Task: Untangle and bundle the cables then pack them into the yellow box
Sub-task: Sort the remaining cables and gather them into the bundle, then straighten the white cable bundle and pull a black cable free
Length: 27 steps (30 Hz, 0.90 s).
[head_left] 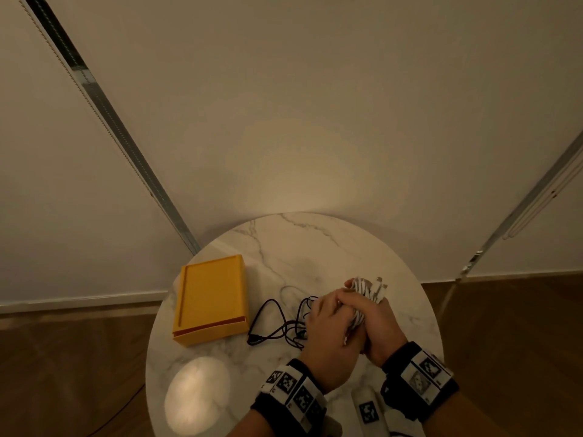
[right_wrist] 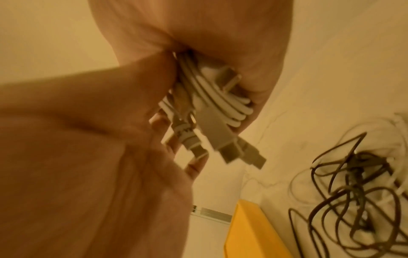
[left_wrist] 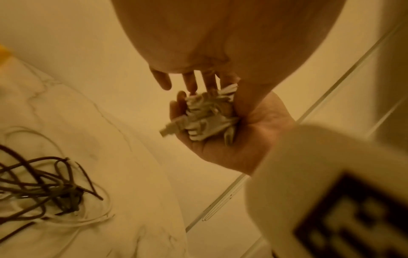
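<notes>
Marble surface holds the yellow box and black tangle just left of the fingers, both hands clamped round the white bundle: soft, springy, so I'd grip its middle.

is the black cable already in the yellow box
No, the black cable lies tangled on the marble table beside the yellow box, not in it.
</notes>
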{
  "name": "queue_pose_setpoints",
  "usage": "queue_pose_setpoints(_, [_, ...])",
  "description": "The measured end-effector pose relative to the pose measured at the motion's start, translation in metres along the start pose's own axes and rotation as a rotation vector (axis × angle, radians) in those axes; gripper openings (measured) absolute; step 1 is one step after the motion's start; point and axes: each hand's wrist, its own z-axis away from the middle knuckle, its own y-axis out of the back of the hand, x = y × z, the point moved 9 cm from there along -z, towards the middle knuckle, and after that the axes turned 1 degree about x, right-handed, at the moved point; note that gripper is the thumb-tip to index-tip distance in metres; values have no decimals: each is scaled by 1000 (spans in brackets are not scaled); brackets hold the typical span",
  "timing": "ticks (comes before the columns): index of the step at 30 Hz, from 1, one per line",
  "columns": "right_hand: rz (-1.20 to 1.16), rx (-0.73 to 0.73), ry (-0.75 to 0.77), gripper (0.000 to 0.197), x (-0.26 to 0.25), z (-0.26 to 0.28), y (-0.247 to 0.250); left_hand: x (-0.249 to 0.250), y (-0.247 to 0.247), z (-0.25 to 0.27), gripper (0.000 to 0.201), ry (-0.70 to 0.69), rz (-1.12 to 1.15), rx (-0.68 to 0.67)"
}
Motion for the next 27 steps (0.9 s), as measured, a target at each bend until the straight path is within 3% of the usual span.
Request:
queue_pose_setpoints(4, [97, 77, 3, 13, 1, -17, 18, -21, 14, 3, 35, -26, 65, 20])
queue_pose_setpoints(6, [141, 144, -38, 12, 8, -29, 33, -53, 24, 2, 26, 33, 68, 90])
queue_pose_setpoints(8, [293, 190, -56, 12, 14, -39, 49, -96, 30, 0, 21, 160, -111, 118])
queue_pose_setpoints(11, [616, 156, -67, 18, 25, -49, 59, -164, 8, 11, 41, 393, -525, -219])
queue_pose_setpoints(13, [762, 107, -142, 18, 39, -51, 61, -196, -6, 23, 55, 449, -635, -436])
queue_pose_setpoints(15, [825, 61, -271, 18, 63, -55, 67, -215, -16, 31, 65, 495, -639, -544])
queue_pose_setpoints(18, [876, 11, -398, 45, 100, -63, 83, -220, -22, 30, 75, 539, -612, -471])
queue_pose_setpoints(20, [923, 1, -459, 83, 119, -68, 93, -208, -29, 23, 77, 463, -627, -405])
queue_pose_setpoints(22, [992, -54, -490, 110, 135, -70, 96, -191, -49, 18, 78, 342, -653, -460])
queue_pose_setpoints(25, [1068, -134, -491, 129, 172, -86, 119, -187, -79, 17, 73, 303, -700, -602])
queue_pose_setpoints(27, [1108, -118, -461, 127, 175, -88, 123, -198, -89, 18, 71, 351, -737, -666])
